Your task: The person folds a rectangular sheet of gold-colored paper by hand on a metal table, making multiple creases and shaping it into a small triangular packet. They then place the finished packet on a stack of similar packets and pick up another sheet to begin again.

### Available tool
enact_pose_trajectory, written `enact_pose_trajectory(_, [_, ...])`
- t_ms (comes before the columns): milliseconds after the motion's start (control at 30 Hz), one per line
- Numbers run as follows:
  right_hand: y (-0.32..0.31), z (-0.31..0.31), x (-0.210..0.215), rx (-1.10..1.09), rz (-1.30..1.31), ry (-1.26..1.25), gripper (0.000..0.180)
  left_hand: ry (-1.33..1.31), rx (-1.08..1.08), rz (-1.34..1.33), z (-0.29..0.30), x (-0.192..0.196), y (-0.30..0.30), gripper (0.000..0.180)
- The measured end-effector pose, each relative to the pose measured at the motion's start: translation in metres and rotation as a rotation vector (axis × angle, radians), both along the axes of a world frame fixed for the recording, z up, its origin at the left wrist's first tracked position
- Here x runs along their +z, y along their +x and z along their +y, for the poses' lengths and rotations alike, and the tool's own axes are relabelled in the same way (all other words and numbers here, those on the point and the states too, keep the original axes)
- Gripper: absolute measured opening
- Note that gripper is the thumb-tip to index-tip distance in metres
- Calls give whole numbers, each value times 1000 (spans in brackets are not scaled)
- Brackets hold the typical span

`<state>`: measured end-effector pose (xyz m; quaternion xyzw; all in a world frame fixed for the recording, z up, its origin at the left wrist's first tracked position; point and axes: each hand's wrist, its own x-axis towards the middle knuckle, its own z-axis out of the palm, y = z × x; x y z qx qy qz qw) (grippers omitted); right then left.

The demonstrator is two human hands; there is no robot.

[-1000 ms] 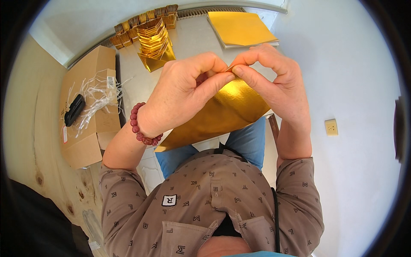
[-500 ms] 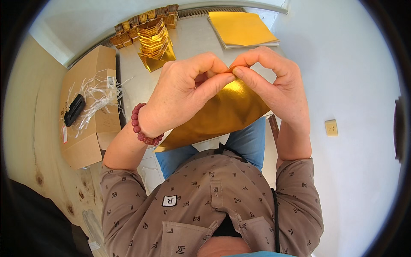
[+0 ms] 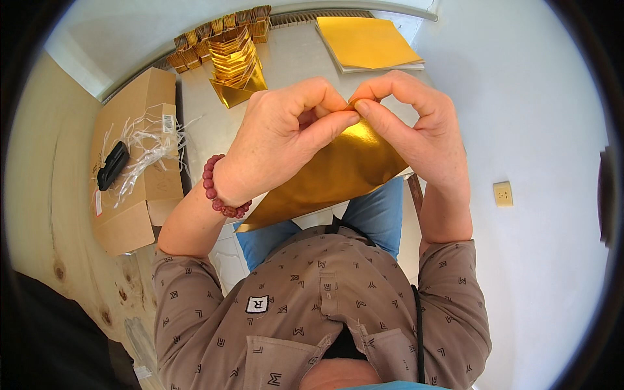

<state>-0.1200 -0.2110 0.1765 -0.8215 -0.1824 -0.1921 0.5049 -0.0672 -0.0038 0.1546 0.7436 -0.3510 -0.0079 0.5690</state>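
Fingertips of the left hand [image 3: 279,140] and right hand [image 3: 416,130] pinch one top corner of the shiny gold paper sheet [image 3: 331,175]; its length trails down-left from that pinch, toward the lap.

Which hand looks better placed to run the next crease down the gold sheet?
Probably the right hand: its thumb lies along the open edge of the gold sheet. The left hand is curled over the sheet's upper corner and covers it. Both pinch at the same corner, so the margin is small.
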Motion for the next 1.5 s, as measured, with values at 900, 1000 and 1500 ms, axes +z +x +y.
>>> enact_pose_trajectory(900, [27, -38, -37, -187, -71, 418, 7, 108, -60, 56, 70, -22, 18, 7])
enact_pose_trajectory(1000, [29, -40, -40, -224, -81, 426, 9, 107, -35, 81, 75, -23, 20, 6])
enact_pose_trajectory(1500, [33, -48, -124, -307, 329, 364, 12, 284, 44, 538, 82, -66, 31, 18])
